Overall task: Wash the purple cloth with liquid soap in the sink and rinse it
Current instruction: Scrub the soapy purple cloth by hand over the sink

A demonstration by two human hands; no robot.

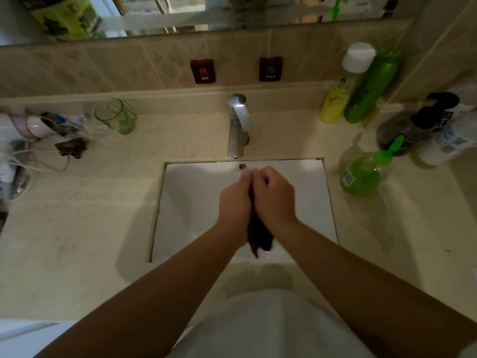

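Observation:
The purple cloth [259,235] is bunched between my two hands over the white sink [191,202], its dark wet end hanging out below my palms. My left hand [236,202] and my right hand [273,200] press together around it, fingers closed, just below the chrome tap [238,125]. Most of the cloth is hidden between the hands. A green pump bottle of liquid soap [361,174] stands on the counter right of the sink. I cannot tell whether water is running.
Yellow and green bottles [361,96] and a dark pump bottle [413,127] crowd the back right corner. A green glass [118,117], a white cable and small items lie at the left. HOT and COLD tags hang on the tiled wall.

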